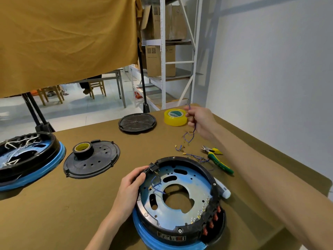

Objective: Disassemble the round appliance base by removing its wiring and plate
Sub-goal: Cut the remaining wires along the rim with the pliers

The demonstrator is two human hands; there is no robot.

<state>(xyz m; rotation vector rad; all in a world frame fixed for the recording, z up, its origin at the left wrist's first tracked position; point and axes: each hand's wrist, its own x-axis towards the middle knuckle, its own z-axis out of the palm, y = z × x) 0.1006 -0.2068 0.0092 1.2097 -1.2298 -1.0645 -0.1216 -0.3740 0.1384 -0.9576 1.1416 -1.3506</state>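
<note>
Round appliance base (178, 201): black ring over a blue rim, set at the near edge of the surface (72, 204), open side up. A metal plate (187, 179) with slots and a large central opening is seated inside it. Short blue wires (156, 186) are seen at its left inner edge, beside a black connector block. A row of red switches is carried on its near right side.

Left hand (130, 186): fingers curled over the base's left rim, which is gripped near the connector block.

Right hand (200, 121): raised above the far right of the surface; a blue wire (191, 123) is pinched between the fingertips and hangs down in loops.

Loose wire pieces (191, 154): laid on the surface just beyond the base.

Cutters (216, 157), green and yellow handles: laid right of the wire pieces.

White cylindrical item (224, 190): partly hidden behind the base's right rim.

Yellow tape roll (175, 117): stood just left of the right hand.

Black round cover (137, 122): laid at the far edge.

Second black cover (91, 159): laid left of the base, with a black tape roll (82, 149) on top.

Second base (27, 157): at the left edge, white wiring held inside.
</note>
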